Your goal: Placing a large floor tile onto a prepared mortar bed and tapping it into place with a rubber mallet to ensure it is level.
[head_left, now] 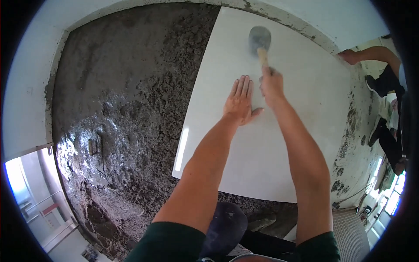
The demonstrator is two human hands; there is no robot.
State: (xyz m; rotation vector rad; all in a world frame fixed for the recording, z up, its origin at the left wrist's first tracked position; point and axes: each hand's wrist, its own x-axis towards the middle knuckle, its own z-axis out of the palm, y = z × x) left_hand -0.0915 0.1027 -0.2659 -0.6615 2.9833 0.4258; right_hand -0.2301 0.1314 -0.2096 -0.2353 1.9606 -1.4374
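A large white floor tile lies in front of me, on and beside a bed of grey mortar. My left hand rests flat on the tile, fingers stretched forward and thumb out to the right. My right hand is closed around the pale wooden handle of a rubber mallet. The mallet's round grey head is over the far part of the tile, slightly blurred. Whether it touches the surface I cannot tell.
On the left, the mortar is wet and shiny, with a trowel lying in it. A low wall edge borders the far and left sides. At the right, another person's hand is at the tile's far right corner. Mortar smears mark the right-hand floor.
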